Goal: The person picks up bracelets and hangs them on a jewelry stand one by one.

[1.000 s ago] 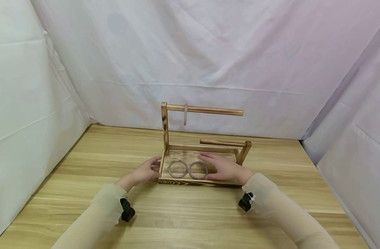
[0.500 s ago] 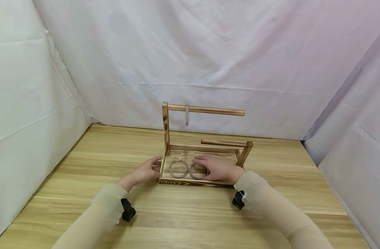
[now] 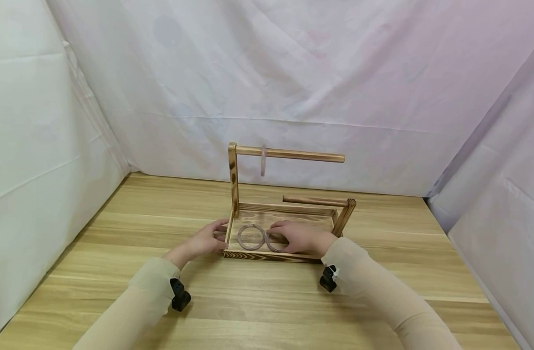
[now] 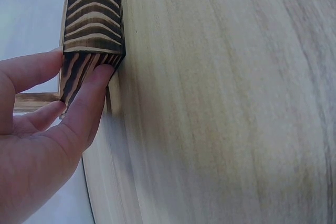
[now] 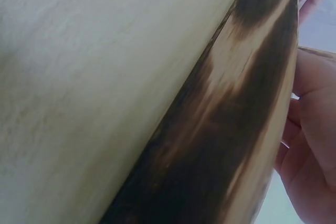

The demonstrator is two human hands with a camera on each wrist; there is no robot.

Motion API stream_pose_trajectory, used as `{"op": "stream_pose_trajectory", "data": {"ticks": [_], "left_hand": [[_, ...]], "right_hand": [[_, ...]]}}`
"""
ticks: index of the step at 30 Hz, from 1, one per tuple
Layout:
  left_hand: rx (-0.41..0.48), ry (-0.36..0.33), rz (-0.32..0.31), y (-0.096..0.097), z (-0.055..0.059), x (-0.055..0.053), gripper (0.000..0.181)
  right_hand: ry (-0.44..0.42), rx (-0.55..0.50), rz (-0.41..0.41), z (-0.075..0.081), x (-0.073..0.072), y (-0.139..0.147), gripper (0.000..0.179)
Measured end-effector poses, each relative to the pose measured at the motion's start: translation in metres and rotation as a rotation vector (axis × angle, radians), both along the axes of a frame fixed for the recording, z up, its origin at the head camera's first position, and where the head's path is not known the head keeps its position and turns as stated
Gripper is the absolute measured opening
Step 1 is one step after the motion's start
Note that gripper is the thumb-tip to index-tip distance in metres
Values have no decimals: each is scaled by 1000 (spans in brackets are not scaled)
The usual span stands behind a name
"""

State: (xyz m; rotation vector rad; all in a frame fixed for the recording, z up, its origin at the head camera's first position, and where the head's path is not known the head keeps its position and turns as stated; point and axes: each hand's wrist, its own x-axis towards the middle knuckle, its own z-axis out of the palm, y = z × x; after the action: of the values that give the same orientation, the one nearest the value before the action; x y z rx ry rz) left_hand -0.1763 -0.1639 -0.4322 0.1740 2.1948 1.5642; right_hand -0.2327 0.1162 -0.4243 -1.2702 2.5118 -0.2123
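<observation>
Below frame center, my right hand [image 3: 299,238] had shifted left over the wooden tray [image 3: 271,256]'s right bangle [image 3: 268,245], seemingly within grasp; pinched or not, I couldn't tell. My left hand [image 3: 202,241], fingers apart, touched the tray.

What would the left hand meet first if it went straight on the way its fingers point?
The tray: the left hand has its fingers against the end wall. Past that, the nearest ring inside may come next, but depth is hard to judge.
</observation>
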Motion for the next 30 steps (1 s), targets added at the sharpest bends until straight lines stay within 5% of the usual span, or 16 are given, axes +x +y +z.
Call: {"op": "stream_pose_trajectory", "data": {"ticks": [8,30], "left_hand": [[-2,0,-8,1,3,1,72],[-22,20,-6,1,2,0,74]], "right_hand": [[26,-10,37,5,3,-5,45],[37,-66,-49,5,-1,5,57]]}}
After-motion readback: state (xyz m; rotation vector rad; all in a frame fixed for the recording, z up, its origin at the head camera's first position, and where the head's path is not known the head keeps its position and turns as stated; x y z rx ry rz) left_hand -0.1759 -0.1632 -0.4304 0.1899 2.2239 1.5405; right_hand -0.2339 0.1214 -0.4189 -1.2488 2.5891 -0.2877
